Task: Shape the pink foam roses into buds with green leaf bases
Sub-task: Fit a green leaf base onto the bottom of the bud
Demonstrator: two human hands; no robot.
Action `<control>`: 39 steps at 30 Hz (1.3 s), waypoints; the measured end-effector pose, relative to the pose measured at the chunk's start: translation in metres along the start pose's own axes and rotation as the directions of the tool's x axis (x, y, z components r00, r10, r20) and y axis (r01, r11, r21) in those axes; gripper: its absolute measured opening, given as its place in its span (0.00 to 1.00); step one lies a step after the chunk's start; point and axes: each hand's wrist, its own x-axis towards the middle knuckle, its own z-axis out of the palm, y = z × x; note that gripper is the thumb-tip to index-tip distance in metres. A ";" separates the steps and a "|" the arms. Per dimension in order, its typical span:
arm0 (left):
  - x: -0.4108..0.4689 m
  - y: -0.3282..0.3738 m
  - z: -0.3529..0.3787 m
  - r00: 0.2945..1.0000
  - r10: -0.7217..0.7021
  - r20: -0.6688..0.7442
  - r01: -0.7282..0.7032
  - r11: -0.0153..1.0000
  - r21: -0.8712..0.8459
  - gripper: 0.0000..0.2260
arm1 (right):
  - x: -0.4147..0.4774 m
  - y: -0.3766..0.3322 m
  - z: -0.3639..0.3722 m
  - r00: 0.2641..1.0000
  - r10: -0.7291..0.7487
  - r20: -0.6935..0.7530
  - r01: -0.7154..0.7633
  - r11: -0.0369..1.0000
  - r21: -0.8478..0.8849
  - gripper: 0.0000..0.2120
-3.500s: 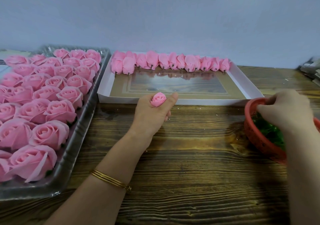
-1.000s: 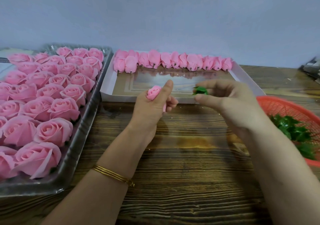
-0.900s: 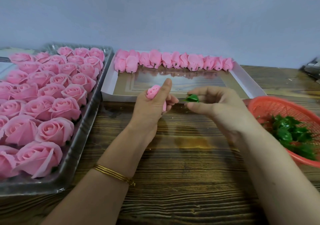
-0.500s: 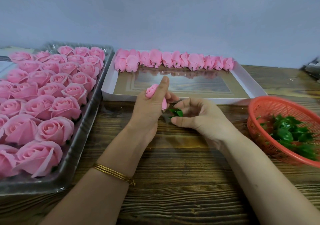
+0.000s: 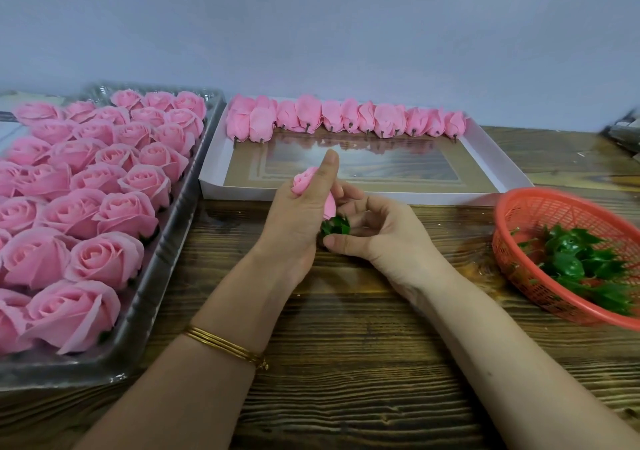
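1. Head view, the hands: the left hand [image 5: 298, 221] holds the pink bud [image 5: 304, 179] upright. Its grip is curled round the petals, and the thumb stands straight up beside them. The right hand [image 5: 381, 238] has its grip pinching a green leaf base [image 5: 335, 226] between thumb and fingertips.
2. Head view, the change: a second ago the right hand held the leaf base in the air, well apart to the right of the bud. It has since come down and in, and the leaf base now sits directly beneath the bud, touching its lower end.
3. Head view, the meaning: the fitting step looks begun. The fingers hide whether the base is seated yet.
4. Head view, the rest: finished buds [image 5: 346, 118] line the far edge of the white tray [image 5: 346, 195]. Open roses [image 5: 104, 207] fill the clear tray [image 5: 166, 276] on the left. The red basket [image 5: 519, 214], where the right hand reached earlier, stands on the table [image 5: 346, 345].
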 end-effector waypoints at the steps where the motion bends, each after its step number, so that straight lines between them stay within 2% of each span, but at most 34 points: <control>1: 0.000 0.000 0.000 1.000 0.002 -0.003 -0.002 1.000 -0.009 0.21 | 0.000 0.000 0.001 1.000 -0.008 0.002 0.008 1.000 0.006 0.15; 9: 0.001 -0.003 0.000 1.000 -0.027 0.012 0.026 1.000 0.017 0.20 | 0.001 0.003 0.004 0.997 -0.074 -0.023 0.075 0.997 0.010 0.27; 15: 0.002 -0.002 0.000 1.000 0.002 0.019 -0.003 0.998 0.058 0.22 | 0.000 0.000 0.005 0.998 -0.061 -0.024 0.063 0.995 0.084 0.27; 20: 0.001 -0.001 0.000 1.000 -0.002 0.030 0.001 0.999 0.041 0.23 | -0.001 -0.003 0.003 0.995 0.050 0.081 -0.075 0.935 0.347 0.20; 24: 0.001 -0.001 0.000 1.000 -0.003 0.017 0.002 0.998 0.055 0.24 | 0.000 0.000 0.001 0.996 0.057 0.074 -0.077 0.950 0.302 0.13; 34: 0.002 -0.002 -0.001 0.999 0.003 0.033 -0.005 0.999 0.045 0.22 | 0.002 0.003 0.001 0.999 0.040 -0.034 -0.029 0.958 0.284 0.20; 39: 0.003 -0.001 -0.003 0.999 0.012 0.046 -0.014 0.998 0.054 0.21 | 0.002 0.002 0.003 0.996 0.063 -0.060 -0.043 0.959 0.282 0.17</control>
